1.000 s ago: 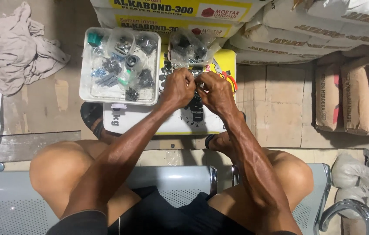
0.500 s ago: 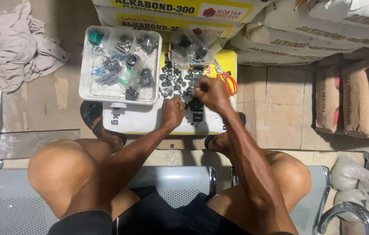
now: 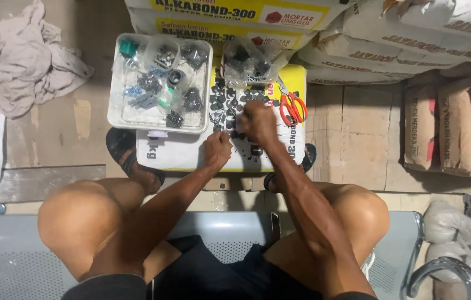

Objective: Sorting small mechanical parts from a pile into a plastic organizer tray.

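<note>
While the person sits on a grey metal bench [image 3: 19, 261] and looks down from the head camera, both bare hands reach out over a white and yellow sack [image 3: 180, 153] that lies flat on the floor and serves as a worktop. Lots of small black parts [image 3: 221, 103] are spread on this sack. The right hand [image 3: 257, 122] is over the pile, with its fingers curled down and pinched together; it may be gripping one tiny black part, but that part is too small to see for sure. The left hand [image 3: 217, 150] rests on the sack just beside the right hand, a bit closer to the body, and its fingers are bent in a loose fist, so I cannot tell if it holds anything. A white tray [image 3: 119, 119] sits on the left end of the sack, full of little clear bags with black, blue and green bits. A crumpled clear bag [image 3: 249, 61] with more black bits lies at the far edge. Orange scissors [image 3: 291, 108] lie just to the right of the right hand. More big sacks [image 3: 413, 39] are stacked behind. A pale cloth [image 3: 19, 61] lies on the floor at the left.
</note>
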